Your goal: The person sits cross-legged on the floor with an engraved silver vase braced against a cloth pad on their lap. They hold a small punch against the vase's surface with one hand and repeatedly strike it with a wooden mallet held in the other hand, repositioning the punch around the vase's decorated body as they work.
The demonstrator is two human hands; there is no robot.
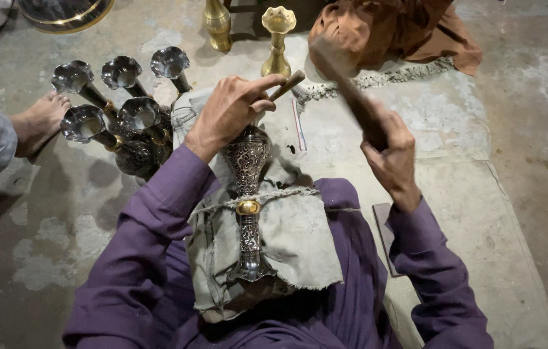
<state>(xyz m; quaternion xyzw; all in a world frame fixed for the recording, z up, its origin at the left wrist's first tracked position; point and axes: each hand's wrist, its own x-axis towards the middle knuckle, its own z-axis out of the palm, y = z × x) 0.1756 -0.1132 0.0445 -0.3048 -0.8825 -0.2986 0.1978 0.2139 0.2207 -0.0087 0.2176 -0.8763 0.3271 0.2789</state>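
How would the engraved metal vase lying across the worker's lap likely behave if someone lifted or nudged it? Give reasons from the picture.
The engraved vase looks like solid metal, so it is probably stiff and fairly heavy for its size. Its round body lying on its side on the grey cloth would likely roll if nudged. The left hand rests on its top, seemingly steadying it.

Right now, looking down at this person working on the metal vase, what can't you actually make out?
- Head view: the raised striking tool in the right hand is motion-blurred; its shape is unclear.
- The tip of the small punch and the mouth of the engraved vase are hidden by the left hand.
- The round dish is cut off by the top edge.
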